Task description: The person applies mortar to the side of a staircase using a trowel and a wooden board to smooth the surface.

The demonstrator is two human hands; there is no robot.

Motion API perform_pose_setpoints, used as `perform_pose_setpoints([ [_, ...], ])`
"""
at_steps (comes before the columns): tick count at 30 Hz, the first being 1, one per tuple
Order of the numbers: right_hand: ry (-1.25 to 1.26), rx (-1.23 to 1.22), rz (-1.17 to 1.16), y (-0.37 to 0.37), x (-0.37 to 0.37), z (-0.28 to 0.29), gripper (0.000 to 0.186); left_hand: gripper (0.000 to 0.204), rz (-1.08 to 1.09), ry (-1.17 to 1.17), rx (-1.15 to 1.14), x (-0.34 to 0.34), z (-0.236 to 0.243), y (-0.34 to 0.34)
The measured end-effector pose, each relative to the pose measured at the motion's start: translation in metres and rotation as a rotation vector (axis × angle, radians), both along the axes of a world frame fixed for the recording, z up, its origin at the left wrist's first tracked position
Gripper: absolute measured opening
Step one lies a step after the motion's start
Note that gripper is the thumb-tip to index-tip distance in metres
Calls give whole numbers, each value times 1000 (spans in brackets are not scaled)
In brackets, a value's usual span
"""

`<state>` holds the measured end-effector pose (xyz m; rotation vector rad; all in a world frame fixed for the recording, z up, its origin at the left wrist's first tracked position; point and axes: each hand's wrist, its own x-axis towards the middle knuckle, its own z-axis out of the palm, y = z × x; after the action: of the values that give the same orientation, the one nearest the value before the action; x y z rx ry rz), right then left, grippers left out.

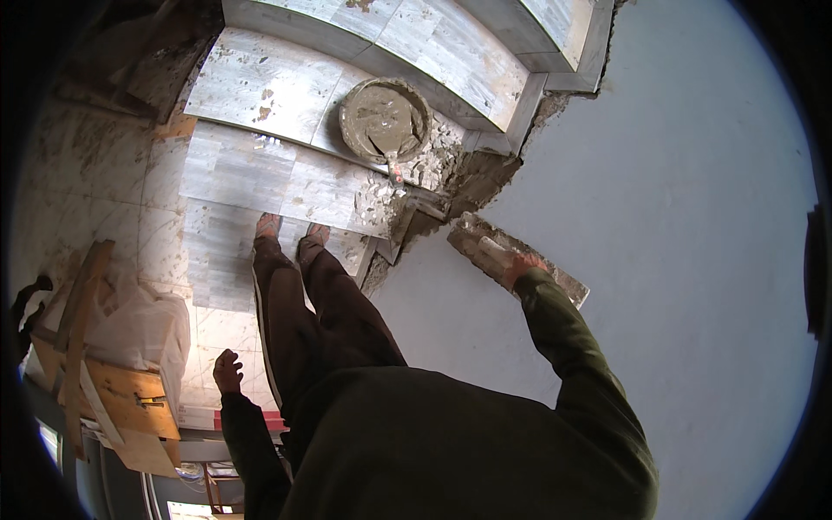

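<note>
My right hand (pixel 525 265) is closed round the handle of a mortar-smeared plastering float (pixel 468 238). The float lies tilted along the smooth pale wall (pixel 693 208), its far end close to rough mortar (pixel 481 178) at the stair edge; whether it touches the wall I cannot tell. My left hand (pixel 228 373) hangs at my side, holding nothing, with its fingers loosely curled and apart. On a step ahead sits a round basin (pixel 348 130) of wet grey mortar (pixel 388 113). A small trowel (pixel 394 169) rests in it, its handle over the near rim.
Grey wood-look tiled steps (pixel 260 82) rise ahead, spattered with mortar. Crumbled mortar (pixel 377 201) lies beside the wall near my feet. At the left stand a wooden box (pixel 130 394) with a hammer on it, a leaning plank (pixel 82 303) and plastic sheeting (pixel 160 325).
</note>
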<state>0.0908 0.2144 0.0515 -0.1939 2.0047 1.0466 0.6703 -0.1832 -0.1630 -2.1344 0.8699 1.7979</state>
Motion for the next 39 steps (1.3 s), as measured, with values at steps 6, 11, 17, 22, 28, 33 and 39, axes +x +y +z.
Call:
perform_pose_setpoints([
  [6, 129, -67, -13, -11, -19, 13, 45, 28, 10, 36, -37, -1, -3, -8],
  [11, 23, 12, 16, -4, 0, 14, 41, 28, -54, -41, -44, -14, 4, -11],
  [17, 107, -47, -10, -3, -5, 0, 40, 26, -55, -30, -25, -16, 6, -18],
  [22, 74, -40, 36, -3, -15, 29, 39, 28, -54, -32, -32, -6, 1, -15],
  [28, 37, -36, 14, 11, 5, -9, 35, 30, -140, -15, 2, -28, 1, -24],
  [33, 137, -33, 30, -11, -21, 5, 42, 31, -82, -21, -17, -5, -9, -27],
  [39, -1, 54, 14, -13, -6, 27, 40, 31, -83, -40, -10, -13, -6, -24],
])
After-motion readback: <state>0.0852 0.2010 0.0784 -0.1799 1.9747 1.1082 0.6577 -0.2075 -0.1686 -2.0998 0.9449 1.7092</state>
